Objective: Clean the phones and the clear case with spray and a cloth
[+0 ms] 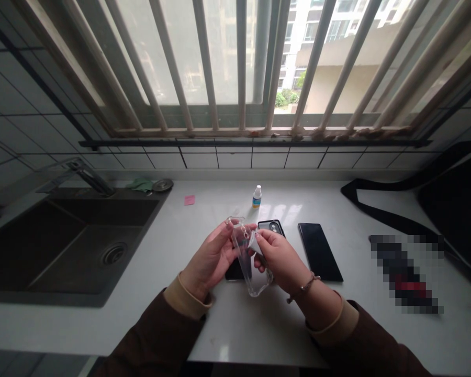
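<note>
My left hand [210,256] grips a clear plastic phone case [246,256] upright by its edge. My right hand [282,260] pinches a small pale wipe [256,242] against the inside of that case. A black phone with its camera lenses facing up [271,227] lies just behind my right fingers, partly hidden. Under my hands, a dark phone [234,269] is mostly covered. To the right of my right hand, a black phone lies face up [320,251]. A small white-capped dropper bottle [256,197] stands behind them all.
A dark steel sink [70,246] with a tap [90,175] fills the counter's left side. A pink sticky note [189,199] and a green cloth [141,184] lie near it. A black bag [451,199] and a pixelated object [404,275] sit right, below a barred window [239,63].
</note>
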Motion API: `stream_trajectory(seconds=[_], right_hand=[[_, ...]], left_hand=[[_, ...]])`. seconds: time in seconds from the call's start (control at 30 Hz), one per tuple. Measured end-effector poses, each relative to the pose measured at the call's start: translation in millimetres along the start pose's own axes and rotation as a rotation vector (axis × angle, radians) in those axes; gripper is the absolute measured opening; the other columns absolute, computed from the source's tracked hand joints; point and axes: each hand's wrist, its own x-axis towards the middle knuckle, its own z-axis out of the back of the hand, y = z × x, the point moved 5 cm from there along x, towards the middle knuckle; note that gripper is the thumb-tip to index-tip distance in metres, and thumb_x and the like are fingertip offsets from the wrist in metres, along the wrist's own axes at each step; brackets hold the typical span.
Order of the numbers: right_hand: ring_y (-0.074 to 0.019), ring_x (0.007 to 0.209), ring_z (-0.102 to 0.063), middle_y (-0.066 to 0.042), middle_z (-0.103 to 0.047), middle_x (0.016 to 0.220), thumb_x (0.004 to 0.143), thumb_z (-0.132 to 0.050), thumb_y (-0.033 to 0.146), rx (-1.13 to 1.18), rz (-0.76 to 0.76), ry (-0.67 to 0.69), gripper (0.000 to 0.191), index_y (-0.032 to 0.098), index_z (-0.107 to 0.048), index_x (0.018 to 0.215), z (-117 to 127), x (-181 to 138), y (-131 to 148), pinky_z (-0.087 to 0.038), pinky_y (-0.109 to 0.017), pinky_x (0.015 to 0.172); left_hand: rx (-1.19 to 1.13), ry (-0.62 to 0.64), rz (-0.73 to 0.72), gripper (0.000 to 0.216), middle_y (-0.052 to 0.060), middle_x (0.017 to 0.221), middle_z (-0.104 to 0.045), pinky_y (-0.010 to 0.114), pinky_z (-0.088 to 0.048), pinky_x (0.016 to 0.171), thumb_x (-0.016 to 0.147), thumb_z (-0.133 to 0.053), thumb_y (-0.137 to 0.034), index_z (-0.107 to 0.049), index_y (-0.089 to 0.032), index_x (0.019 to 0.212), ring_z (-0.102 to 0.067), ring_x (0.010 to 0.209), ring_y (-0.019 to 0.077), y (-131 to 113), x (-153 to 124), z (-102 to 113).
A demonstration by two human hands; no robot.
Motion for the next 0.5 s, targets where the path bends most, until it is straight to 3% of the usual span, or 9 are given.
stream_trajectory(seconds=[0.13,0.3,0.37,0.5], right_hand=[[-0.0139,0.057,-0.066,-0.002,-0.072,0.074,0.086,-0.076,0.050,0.081,-0.061,-0.144,0.032,0.018,-0.068,0.090,17.6,7.6,-2.5,-0.055,-0.025,0.052],[-0.0194,0.079,-0.071,-0.006,-0.078,0.092,0.081,-0.082,0.053,0.114,0.128,-0.387,0.038,0.020,-0.075,0.100,45.6,13.4,6.1,-0.061,-0.030,0.066],[-0.0200,0.087,-0.073,-0.007,-0.079,0.100,0.082,-0.082,0.055,0.117,0.169,-0.347,0.042,0.020,-0.077,0.106,42.7,12.6,8.6,-0.061,-0.030,0.072],[-0.0194,0.089,-0.074,-0.007,-0.081,0.103,0.079,-0.087,0.053,0.285,0.106,-0.098,0.044,0.019,-0.078,0.105,18.6,9.2,7.6,-0.061,-0.031,0.078]], left_hand=[[-0.001,-0.095,-0.028,0.044,0.022,0.135,-0.071,0.033,-0.060,0.093,0.098,-0.075,-0.040,-0.067,-0.011,0.131,-0.072,0.111,0.0234,-1.9,3.8,9.4],[-0.059,-0.101,-0.010,0.051,0.021,0.131,-0.072,0.030,-0.061,0.092,0.094,-0.079,-0.041,-0.071,-0.008,0.132,-0.072,0.105,0.0206,-2.2,4.6,11.7],[-0.078,-0.097,-0.009,0.050,0.021,0.130,-0.072,0.032,-0.061,0.096,0.093,-0.080,-0.041,-0.072,-0.008,0.130,-0.072,0.112,0.0232,-1.8,4.2,11.1],[-0.110,-0.166,-0.102,0.044,0.018,0.129,-0.072,0.035,-0.061,0.100,0.092,-0.082,-0.041,-0.074,-0.010,0.123,-0.070,0.119,0.0244,-5.5,6.4,14.8]])
